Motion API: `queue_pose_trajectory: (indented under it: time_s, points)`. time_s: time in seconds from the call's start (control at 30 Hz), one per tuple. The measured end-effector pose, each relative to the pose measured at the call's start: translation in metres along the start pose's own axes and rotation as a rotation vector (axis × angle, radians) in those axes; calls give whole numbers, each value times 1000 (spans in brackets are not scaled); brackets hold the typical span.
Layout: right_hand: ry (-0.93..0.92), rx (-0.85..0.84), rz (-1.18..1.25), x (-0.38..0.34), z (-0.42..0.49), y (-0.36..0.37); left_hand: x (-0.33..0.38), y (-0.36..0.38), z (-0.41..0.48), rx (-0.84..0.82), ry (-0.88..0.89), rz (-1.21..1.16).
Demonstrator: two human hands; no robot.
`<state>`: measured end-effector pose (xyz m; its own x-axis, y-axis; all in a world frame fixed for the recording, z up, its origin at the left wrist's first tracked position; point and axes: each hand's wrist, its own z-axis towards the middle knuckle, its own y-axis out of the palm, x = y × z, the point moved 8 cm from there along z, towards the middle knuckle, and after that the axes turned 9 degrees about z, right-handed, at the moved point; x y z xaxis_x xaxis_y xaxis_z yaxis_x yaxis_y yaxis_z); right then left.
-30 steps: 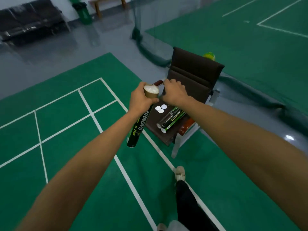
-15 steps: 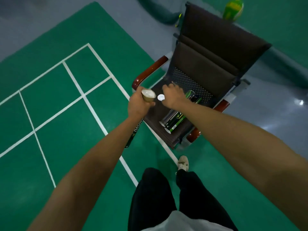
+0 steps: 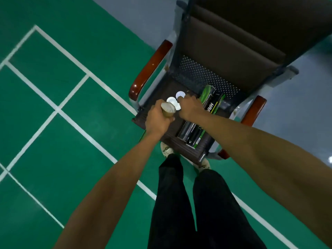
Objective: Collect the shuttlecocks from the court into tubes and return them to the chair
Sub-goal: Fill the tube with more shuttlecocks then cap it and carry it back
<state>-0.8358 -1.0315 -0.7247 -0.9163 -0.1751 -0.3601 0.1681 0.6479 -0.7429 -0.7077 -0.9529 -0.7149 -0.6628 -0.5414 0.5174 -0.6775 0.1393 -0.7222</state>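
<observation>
My left hand (image 3: 158, 119) grips a shuttlecock tube (image 3: 168, 110) upright near its open top, where white feathers show; the tube's lower part is hidden behind my hand and arm. My right hand (image 3: 190, 107) reaches down over the chair seat (image 3: 172, 133), its fingertips at several white round tube caps (image 3: 180, 94) that lie on the seat. Whether a cap is pinched I cannot tell. Black-and-green tubes (image 3: 208, 97) lie side by side on the seat, just right of my right hand.
The brown chair has red-brown armrests (image 3: 149, 69) on both sides and a tall backrest (image 3: 242, 42). My legs and shoes (image 3: 167, 150) stand at its front edge. Green court floor with white lines (image 3: 71, 119) spreads to the left, grey floor beyond.
I have stepped right up to the chair and look straight down at it. Both hands have dropped lower over the seat, the right one down to the white caps.
</observation>
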Motion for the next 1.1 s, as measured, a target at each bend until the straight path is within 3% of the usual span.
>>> queue_pose_trajectory:
  time_s: [0.53,0.87,1.03,1.1]
  points:
    - [-16,-56,-154,44,229,182,-89,95,159,-74,96,345]
    - [-21,-55,-231,57,258,218,-109,113,175,-81,43,324]
    - [6,37,-111,60,244,216,-101,105,171,-73,46,301]
    - [72,142,84,62,230,202,-96,101,168,-66,50,301]
